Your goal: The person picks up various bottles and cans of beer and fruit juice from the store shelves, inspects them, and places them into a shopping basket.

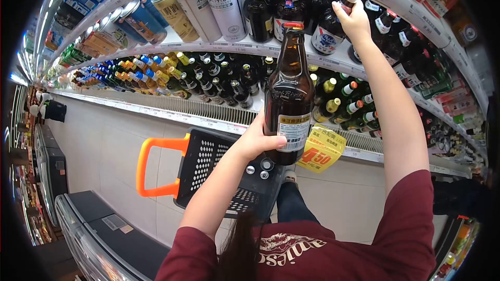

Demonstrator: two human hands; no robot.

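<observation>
My left hand [259,140] is wrapped round the lower part of a large brown beer bottle [288,91], held upright in front of me. Its red-edged cap is on, and a label with a barcode faces me. Up at the shelf, my right hand [354,20] grips the neck of a dark bottle with a blue and white label [328,37], just under its pale cap. That bottle's base is at the shelf surface; whether it touches cannot be told. Other dark bottles [259,10] stand to its left.
A black shopping basket [200,156] with an orange handle [143,164] is below on the floor, several cans inside. Tall cans [225,8] line the upper shelf; many bottles [208,80] fill the lower one. A yellow price sign [322,148] juts out. A freezer cabinet [99,229] stands at lower left.
</observation>
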